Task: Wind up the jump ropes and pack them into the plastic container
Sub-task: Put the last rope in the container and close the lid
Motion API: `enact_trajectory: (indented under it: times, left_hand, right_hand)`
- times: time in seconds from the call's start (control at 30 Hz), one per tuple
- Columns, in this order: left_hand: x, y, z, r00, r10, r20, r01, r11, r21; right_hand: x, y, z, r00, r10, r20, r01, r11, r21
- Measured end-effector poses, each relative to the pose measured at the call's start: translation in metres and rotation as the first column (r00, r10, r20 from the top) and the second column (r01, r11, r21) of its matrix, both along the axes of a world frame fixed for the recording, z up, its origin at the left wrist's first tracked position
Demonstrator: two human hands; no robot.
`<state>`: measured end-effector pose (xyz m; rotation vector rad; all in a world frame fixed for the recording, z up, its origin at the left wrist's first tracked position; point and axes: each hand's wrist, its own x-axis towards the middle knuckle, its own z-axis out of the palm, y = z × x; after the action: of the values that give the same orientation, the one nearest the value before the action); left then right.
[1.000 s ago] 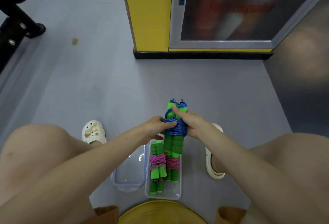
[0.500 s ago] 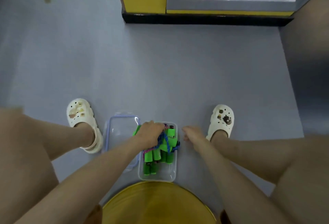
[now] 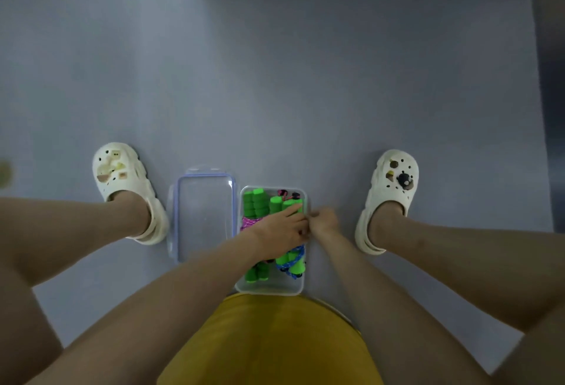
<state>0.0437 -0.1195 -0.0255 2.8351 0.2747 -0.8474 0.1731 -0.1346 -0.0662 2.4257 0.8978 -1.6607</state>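
**Hands on the ropes in the box**

The left hand (image 3: 281, 228) lays its fingers (image 3: 290, 212) straight and close together on the green handles (image 3: 276, 204). The right hand (image 3: 325, 221) has its fingers curled in at the box's right rim, touching the left hand. I cannot tell if they pinch anything. The blue jump rope (image 3: 292, 262) and the pink jump rope (image 3: 251, 221) lie wound up inside the clear plastic container (image 3: 272, 289) on the grey floor (image 3: 275, 78). The lid (image 3: 203, 216) lies just beside it on the left. Two white clogs (image 3: 122, 170) stand on either side.

glossy plastic container (image 3: 270, 288), handles (image 3: 260, 204) — matt foam
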Motion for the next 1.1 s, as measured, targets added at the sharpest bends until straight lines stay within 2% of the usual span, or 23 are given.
enact_trajectory:
  times: [0.13, 0.27, 0.37, 0.43, 0.5, 0.57, 0.63, 0.73, 0.83, 0.93, 0.97, 1.03, 1.07, 1.1]
  left_hand:
    - [-0.008, 0.003, -0.005, 0.984, 0.168, 0.05, -0.168, 0.986, -0.004]
    - [-0.01, 0.022, -0.01, 0.913, 0.406, 0.024, -0.405, 0.913, -0.036]
    - [-0.01, 0.037, -0.015, 0.812, 0.577, 0.092, -0.57, 0.817, -0.094]
    - [-0.012, 0.047, -0.018, 0.757, 0.643, 0.116, -0.623, 0.764, -0.169]
    - [-0.014, 0.054, -0.02, 0.715, 0.685, 0.14, -0.652, 0.726, -0.219]
    - [-0.014, 0.059, -0.023, 0.655, 0.746, 0.116, -0.709, 0.661, -0.247]
    - [-0.012, 0.062, -0.023, 0.617, 0.787, 0.031, -0.756, 0.603, -0.253]
    - [-0.009, 0.058, -0.024, 0.653, 0.757, 0.009, -0.74, 0.641, -0.205]
    - [-0.005, 0.05, -0.024, 0.653, 0.757, 0.032, -0.732, 0.641, -0.229]
    - [0.001, 0.049, -0.021, 0.6, 0.8, 0.017, -0.755, 0.573, -0.318]
    - [0.003, 0.05, -0.02, 0.566, 0.824, 0.028, -0.765, 0.538, -0.355]
    - [0.005, 0.052, -0.018, 0.399, 0.915, 0.057, -0.819, 0.384, -0.426]
    - [0.004, 0.053, -0.019, 0.307, 0.95, 0.057, -0.853, 0.301, -0.427]
    - [0.002, 0.054, -0.02, 0.26, 0.965, 0.039, -0.883, 0.253, -0.396]
  right_hand:
    - [0.0, 0.016, -0.003, 0.999, 0.043, 0.012, -0.044, 0.997, 0.057]
    - [-0.002, 0.049, 0.0, 0.999, 0.046, -0.007, -0.044, 0.983, 0.178]
    - [-0.001, 0.073, 0.008, 0.983, -0.097, -0.157, 0.127, 0.973, 0.193]
    - [0.005, 0.079, 0.012, 0.933, -0.204, -0.298, 0.25, 0.96, 0.124]
    - [0.012, 0.075, 0.018, 0.877, -0.319, -0.36, 0.358, 0.933, 0.044]
    - [0.019, 0.064, 0.02, 0.871, -0.37, -0.322, 0.401, 0.915, 0.034]
    - [0.021, 0.048, 0.021, 0.933, -0.281, -0.225, 0.299, 0.953, 0.05]
    - [0.013, 0.017, 0.013, 0.975, -0.178, -0.131, 0.182, 0.983, 0.021]
    - [0.002, -0.002, 0.013, 0.988, 0.002, 0.152, -0.015, 0.996, 0.085]
    - [-0.007, -0.017, 0.021, 0.985, -0.005, 0.171, -0.007, 0.998, 0.067]
    - [-0.01, -0.021, 0.023, 0.984, 0.02, 0.177, -0.027, 0.999, 0.038]
    - [-0.011, -0.03, 0.023, 0.977, 0.054, 0.207, -0.053, 0.999, -0.011]
    - [-0.011, -0.033, 0.023, 0.972, 0.068, 0.227, -0.065, 0.998, -0.022]
    - [-0.011, -0.034, 0.024, 0.966, 0.086, 0.243, -0.08, 0.996, -0.034]
